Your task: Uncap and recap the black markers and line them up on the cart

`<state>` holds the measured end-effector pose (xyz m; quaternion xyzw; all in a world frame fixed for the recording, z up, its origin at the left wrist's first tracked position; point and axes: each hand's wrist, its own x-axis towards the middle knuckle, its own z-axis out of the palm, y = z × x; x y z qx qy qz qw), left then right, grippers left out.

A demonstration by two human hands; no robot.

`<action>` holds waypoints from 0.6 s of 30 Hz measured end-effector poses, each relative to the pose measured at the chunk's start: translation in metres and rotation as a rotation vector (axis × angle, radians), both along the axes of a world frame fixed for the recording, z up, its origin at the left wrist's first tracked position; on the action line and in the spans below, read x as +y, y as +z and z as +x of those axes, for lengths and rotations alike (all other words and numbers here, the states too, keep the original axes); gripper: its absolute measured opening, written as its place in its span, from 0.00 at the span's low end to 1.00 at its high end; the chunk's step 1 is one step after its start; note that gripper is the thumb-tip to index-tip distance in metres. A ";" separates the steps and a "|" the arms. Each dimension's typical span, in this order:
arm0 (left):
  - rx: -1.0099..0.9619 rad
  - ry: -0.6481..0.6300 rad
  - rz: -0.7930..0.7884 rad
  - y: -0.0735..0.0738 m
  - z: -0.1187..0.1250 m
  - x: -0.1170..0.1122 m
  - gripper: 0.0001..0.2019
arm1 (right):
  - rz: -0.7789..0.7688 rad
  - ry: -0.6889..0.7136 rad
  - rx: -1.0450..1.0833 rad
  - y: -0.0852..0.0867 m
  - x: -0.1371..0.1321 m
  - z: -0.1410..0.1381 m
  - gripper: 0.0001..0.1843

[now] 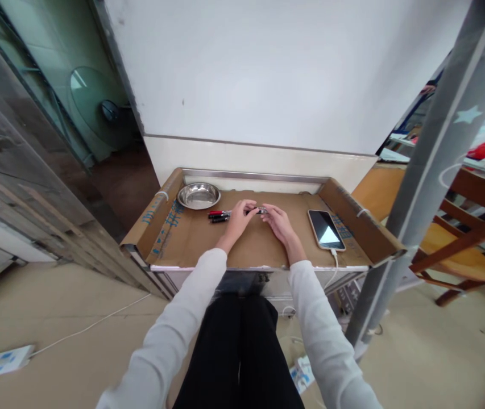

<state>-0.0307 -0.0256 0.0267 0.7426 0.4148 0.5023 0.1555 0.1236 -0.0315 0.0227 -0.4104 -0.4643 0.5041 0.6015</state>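
My left hand [241, 215] is closed, thumb and fingertips pinched at the near end of a dark pen [261, 211] with a shiny, clear-looking part. My right hand [277, 219] pinches the other end, so the pen lies level between them, just above the cardboard surface [233, 247]. Fingers cover much of it. Left of my left hand lie several pens [218, 216], red-ended and black, partly hidden behind it. Farther left and back sits a round metal dish [199, 196] with nothing visible inside.
A phone [326, 230] with a white charging cable [335, 262] lies at the right. Folded cardboard walls [353, 218] border both sides of the surface. A white panel [251, 74] rises behind it. A grey metal post [421, 170] and a wooden chair [459, 244] stand to the right.
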 end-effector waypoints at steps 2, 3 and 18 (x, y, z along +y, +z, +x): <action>-0.059 0.045 0.029 0.002 0.000 -0.004 0.14 | -0.005 0.080 0.095 0.005 -0.003 -0.002 0.13; -0.068 0.065 0.048 0.004 -0.001 -0.007 0.15 | -0.012 0.087 0.135 0.007 -0.004 -0.003 0.12; -0.129 -0.047 0.095 0.006 -0.002 -0.008 0.16 | -0.102 0.243 0.315 0.009 -0.005 -0.002 0.10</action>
